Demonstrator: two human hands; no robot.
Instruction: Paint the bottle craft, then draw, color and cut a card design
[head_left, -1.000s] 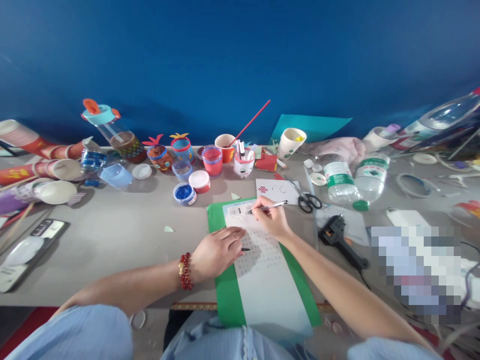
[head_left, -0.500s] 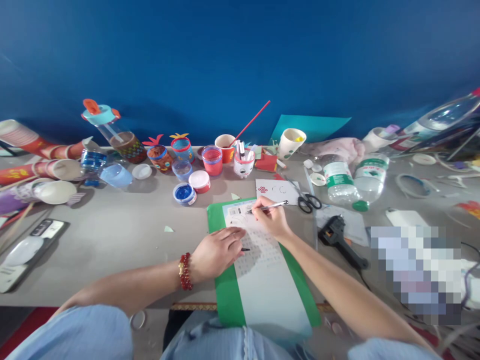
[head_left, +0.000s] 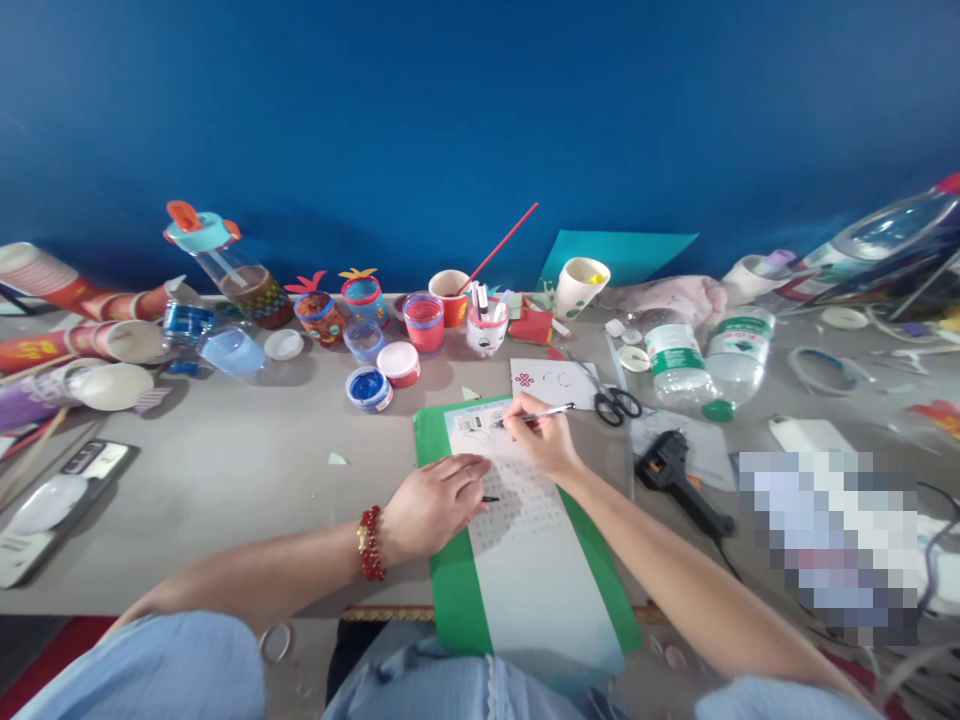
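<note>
My right hand [head_left: 541, 437] grips a pen [head_left: 551, 411] with a clear barrel, its tip at the top of a sheet of paper [head_left: 525, 570]. Rows of faint writing and a small drawing mark the sheet, which lies over a green board [head_left: 446, 600] at the table's front edge. Curled on the left side of the paper is my left hand [head_left: 442, 500], with a red bead bracelet on its wrist. From its fingers sticks out a small black piece [head_left: 490, 499] like a pen cap; the rest of that piece is hidden.
Scissors [head_left: 617, 406], a hot glue gun [head_left: 682, 485] and plastic bottles [head_left: 677, 360] lie to the right. Open blue paint [head_left: 367, 388], a pen cup [head_left: 486, 330] and a drink bottle [head_left: 247, 285] stand behind. A phone [head_left: 64, 510] lies at left.
Both hands keep their places on the paper, the pen tip at nearly the same spot. The view has shifted very slightly.
</note>
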